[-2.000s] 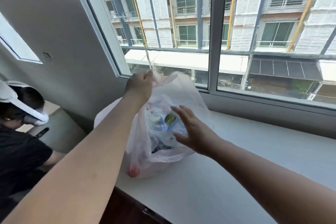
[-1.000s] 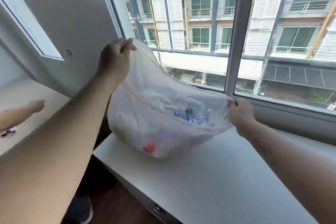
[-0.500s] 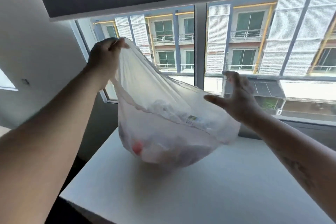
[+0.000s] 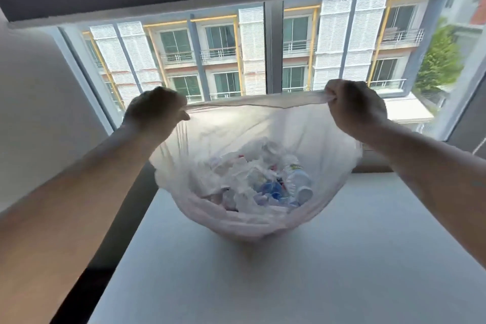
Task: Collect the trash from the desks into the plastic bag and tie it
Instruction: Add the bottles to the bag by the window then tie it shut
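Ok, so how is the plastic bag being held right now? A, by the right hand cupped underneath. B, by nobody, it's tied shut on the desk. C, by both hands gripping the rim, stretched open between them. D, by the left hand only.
C: the left hand and the right hand each grip the rim of the plastic bag, pulled taut between them, with the trash visible inside.

no legible text, label (image 4: 295, 166) with a green band on the clear plastic bottle (image 4: 296, 180) inside the plastic bag (image 4: 331, 139), print too blurred to read
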